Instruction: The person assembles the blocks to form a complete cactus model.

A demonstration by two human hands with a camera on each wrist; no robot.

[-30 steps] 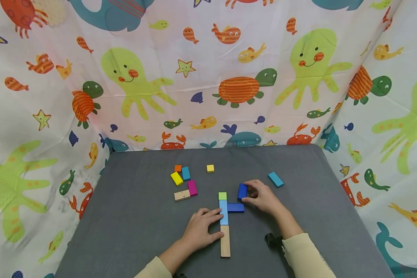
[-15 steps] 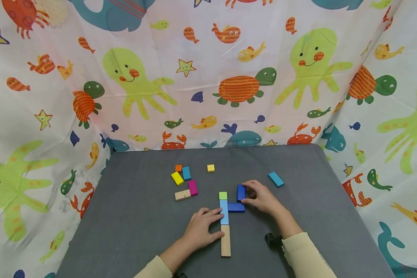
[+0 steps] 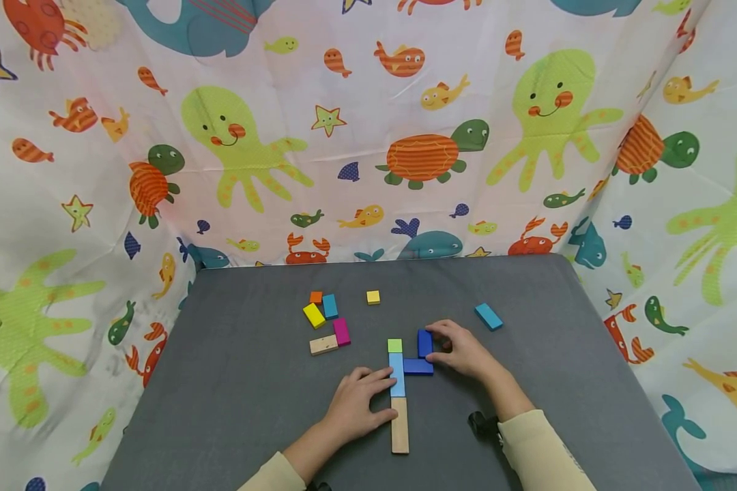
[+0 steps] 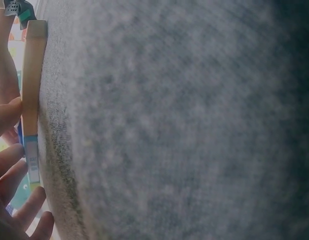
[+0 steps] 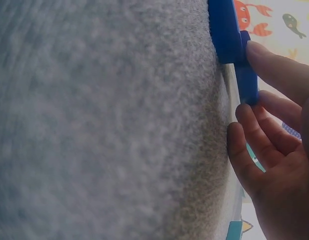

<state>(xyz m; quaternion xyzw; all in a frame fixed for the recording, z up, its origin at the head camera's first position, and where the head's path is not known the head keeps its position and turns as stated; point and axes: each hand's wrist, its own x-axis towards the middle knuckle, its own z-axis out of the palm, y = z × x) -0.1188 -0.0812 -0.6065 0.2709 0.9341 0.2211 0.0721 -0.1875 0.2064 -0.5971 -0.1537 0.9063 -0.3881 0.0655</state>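
In the head view, a column of blocks has a green block (image 3: 394, 345) at its far end, a light blue block (image 3: 396, 382) in the middle and a plain wooden block (image 3: 400, 436) nearest me. A dark blue block (image 3: 418, 367) lies crosswise against the column's right side. My right hand (image 3: 463, 349) pinches a second dark blue block (image 3: 424, 342) between thumb and fingers; its near end meets the crosswise one at its right part. My left hand (image 3: 356, 404) rests against the column, fingertips on the light blue block and thumb at the wooden one.
At the back left lie orange (image 3: 316, 297), blue (image 3: 329, 306), yellow (image 3: 313, 316), magenta (image 3: 341, 332) and wooden (image 3: 323, 345) blocks. A small yellow block (image 3: 373, 297) is at the back middle, a teal block (image 3: 488, 317) at the back right. A patterned curtain (image 3: 368, 157) hangs behind the grey table (image 3: 233, 409).
My right hand has shifted the pinched dark blue block slightly left and toward me, against the crosswise block. The left hand has stayed in place.
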